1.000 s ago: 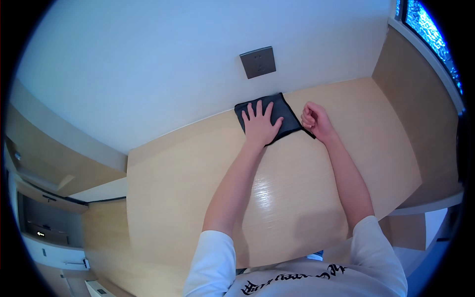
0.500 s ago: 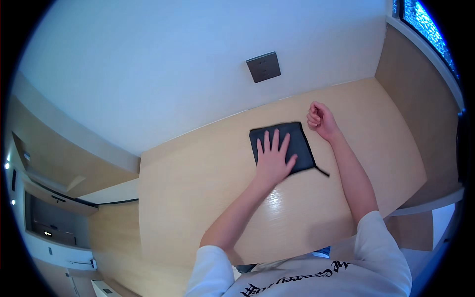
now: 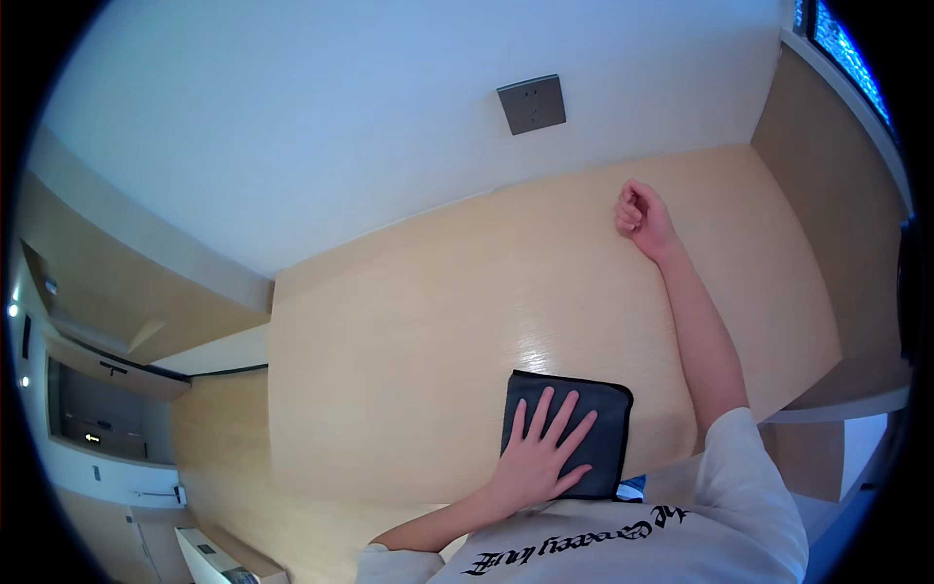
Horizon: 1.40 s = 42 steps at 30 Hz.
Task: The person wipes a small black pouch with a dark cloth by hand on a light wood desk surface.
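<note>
A dark grey folded cloth [image 3: 611,443] with black edging lies on the pale wooden tabletop [image 3: 389,360], near the edge closest to my body. My left hand [image 3: 543,456] rests flat on top of it with the fingers spread, covering part of the cloth. Farther off to the right, my right hand [image 3: 645,219] is curled into a loose fist at the tabletop, apart from the cloth. Nothing shows in its bent fingers.
Behind the table rises a white wall with a grey socket plate [image 3: 532,104]. A wooden side panel [image 3: 827,165] bounds the right end, below a bright window [image 3: 851,54]. On the lower left stands an open box-like unit [image 3: 219,560].
My left hand and the cloth under it have slid from mid-table toward my body. The cloth's black tail or corner strip no longer sticks out. My right hand stays in nearly the same place, fingers curled.
</note>
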Tool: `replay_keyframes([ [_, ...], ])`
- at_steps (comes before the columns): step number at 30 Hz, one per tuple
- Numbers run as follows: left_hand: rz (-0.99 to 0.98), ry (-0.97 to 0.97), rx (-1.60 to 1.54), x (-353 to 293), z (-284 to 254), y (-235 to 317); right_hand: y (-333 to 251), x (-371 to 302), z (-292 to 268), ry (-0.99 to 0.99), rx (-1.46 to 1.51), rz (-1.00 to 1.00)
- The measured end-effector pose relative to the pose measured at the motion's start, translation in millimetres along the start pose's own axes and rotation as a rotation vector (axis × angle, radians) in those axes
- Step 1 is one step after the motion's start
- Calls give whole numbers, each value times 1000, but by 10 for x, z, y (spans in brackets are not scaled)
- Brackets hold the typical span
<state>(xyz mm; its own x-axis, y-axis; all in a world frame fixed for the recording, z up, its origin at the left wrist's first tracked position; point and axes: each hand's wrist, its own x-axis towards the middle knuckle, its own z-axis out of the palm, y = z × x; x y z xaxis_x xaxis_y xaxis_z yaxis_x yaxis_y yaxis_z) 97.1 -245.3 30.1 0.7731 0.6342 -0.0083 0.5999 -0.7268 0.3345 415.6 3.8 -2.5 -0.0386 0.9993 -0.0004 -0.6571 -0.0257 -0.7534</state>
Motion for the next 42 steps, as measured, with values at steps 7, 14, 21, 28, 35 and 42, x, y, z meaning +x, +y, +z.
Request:
replay_keyframes([
  [7, 52, -1, 0, 159, -36, -74, -20, -49, 52, -22, -18, -21],
  [14, 108, 90, 11, 672, -80, -321, -49, -79, 55, -27, -1, 19],
  [21, 1, 244, 88, 1370, -61, -655, -44, -99, 27, -16, -2, -2],
  [28, -129, 380, 167, 2095, -14, -1052, -58, -91, 73, -21, 41, -55],
  [35, -277, 436, 133, 2621, -129, -1308, 86, -58, 154, 129, -496, -213],
  [42, 16, 690, -427, 2375, -220, -1788, 341, -141, 490, 4, -1512, -612],
])
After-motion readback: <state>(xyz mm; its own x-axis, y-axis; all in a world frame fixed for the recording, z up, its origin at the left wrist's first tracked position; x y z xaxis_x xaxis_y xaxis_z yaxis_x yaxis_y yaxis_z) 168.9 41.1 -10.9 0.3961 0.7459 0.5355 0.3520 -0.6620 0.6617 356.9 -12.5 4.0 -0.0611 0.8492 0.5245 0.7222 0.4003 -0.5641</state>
